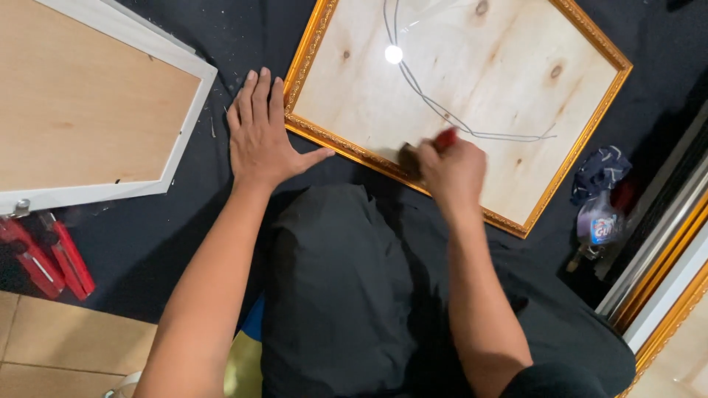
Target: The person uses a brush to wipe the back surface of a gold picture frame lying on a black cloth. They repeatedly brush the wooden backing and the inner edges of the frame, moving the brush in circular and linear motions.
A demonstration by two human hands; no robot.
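Fingers of right hand (455, 171) clamped on a red-handled brush (426, 149), blurred, at gold frame (369, 156) edge. Left hand (259, 134) flat, fingers together, just left of frame. Spray bottle (596, 227) w/ colourful label well right; red tools (46, 256) far left.

1. Left hand (259, 133) pressed flat on the dark floor cloth (147, 243), fingers spread, thumb touching the gold picture frame (313, 55) at its near-left edge.
2. Right hand (451, 171) closed round a red-handled tool (445, 138), blurred, over the frame's near rail.
3. White frame (188, 125) at left, well apart.
4. Spray bottle (597, 227) at right.
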